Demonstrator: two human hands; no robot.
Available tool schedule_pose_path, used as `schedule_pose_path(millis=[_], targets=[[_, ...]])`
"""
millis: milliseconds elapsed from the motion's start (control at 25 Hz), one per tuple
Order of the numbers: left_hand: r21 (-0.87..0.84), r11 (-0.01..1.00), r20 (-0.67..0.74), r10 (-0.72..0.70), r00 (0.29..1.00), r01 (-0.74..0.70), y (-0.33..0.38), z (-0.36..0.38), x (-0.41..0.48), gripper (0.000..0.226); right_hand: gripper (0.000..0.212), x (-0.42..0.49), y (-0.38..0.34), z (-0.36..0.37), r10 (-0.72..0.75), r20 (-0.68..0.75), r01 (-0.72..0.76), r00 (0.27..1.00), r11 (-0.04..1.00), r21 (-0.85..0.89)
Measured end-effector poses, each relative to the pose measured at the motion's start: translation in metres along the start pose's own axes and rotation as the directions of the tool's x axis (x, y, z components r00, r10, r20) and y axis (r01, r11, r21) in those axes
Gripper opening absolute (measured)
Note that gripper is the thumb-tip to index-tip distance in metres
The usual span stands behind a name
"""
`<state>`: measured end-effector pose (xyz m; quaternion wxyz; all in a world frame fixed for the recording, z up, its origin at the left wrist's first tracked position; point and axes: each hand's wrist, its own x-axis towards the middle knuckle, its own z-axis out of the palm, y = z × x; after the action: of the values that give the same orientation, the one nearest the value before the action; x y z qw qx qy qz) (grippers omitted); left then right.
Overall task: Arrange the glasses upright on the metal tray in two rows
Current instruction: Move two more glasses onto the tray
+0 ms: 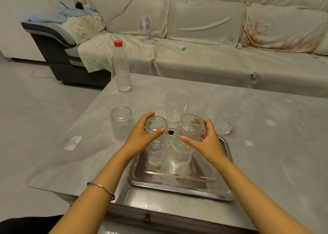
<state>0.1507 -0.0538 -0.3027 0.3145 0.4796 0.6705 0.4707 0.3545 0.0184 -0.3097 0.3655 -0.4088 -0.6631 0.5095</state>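
Note:
A shiny metal tray [179, 182] lies near the front edge of the grey table. My left hand [140, 136] grips a ribbed clear glass [157, 136], upright, over the tray's far left part. My right hand [207, 141] holds a second ribbed glass [188, 134], tilted with its base toward me, above the tray's far middle. Off the tray, one glass [121, 123] stands upside down at the left. Two glasses [175, 106] [197, 104] stand behind the tray, and another glass [227, 118] stands to the right.
A plastic bottle with a red cap [121, 67] stands at the table's far left corner. Behind the table runs a covered sofa [213, 38] with a small white fan [147, 29] on it. A drawer knob [147, 217] shows at the table's front.

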Motion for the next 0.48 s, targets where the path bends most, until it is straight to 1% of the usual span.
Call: schedule_pose_path(millis=[280, 480], targets=[[-0.055, 0.998, -0.003, -0.003, 1.000, 0.003, -0.005, 0.002, 0.000, 0.062, 0.084, 0.005, 0.020, 0.008, 0.048, 0.001, -0.048, 0.999, 0.995, -0.086], [-0.076, 0.997, -0.007, 0.006, 1.000, -0.007, -0.005, 0.003, -0.001, 0.058, 0.077, 0.004, 0.021, 0.015, 0.042, -0.004, -0.042, 0.999, 0.996, -0.083]])
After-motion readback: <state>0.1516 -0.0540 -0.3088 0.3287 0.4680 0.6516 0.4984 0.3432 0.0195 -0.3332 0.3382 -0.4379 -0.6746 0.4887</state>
